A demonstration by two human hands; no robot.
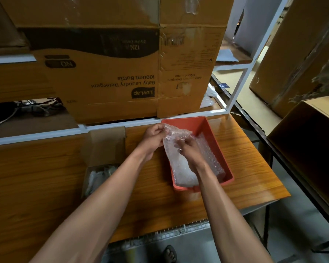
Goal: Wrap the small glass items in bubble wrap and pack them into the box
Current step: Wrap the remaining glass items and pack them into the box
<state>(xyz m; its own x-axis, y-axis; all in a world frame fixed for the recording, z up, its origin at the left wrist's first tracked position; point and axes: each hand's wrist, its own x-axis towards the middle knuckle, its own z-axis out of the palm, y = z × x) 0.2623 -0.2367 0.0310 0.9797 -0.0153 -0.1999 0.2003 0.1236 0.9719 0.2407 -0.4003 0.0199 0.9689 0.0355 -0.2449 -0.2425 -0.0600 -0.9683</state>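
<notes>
Both hands work a sheet of bubble wrap above the orange tray. The left hand pinches its far upper edge; the right hand grips its middle, fingers curled into the film. The sheet's long axis runs away from the person, its near end trailing into the tray. No glass item is discernible inside. The open cardboard box sits just left, with bare table between.

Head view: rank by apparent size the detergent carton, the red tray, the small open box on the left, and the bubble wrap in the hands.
1. Detergent carton
2. Red tray
3. Small open box and bubble wrap: unsure, since the arms hide part of each.
</notes>
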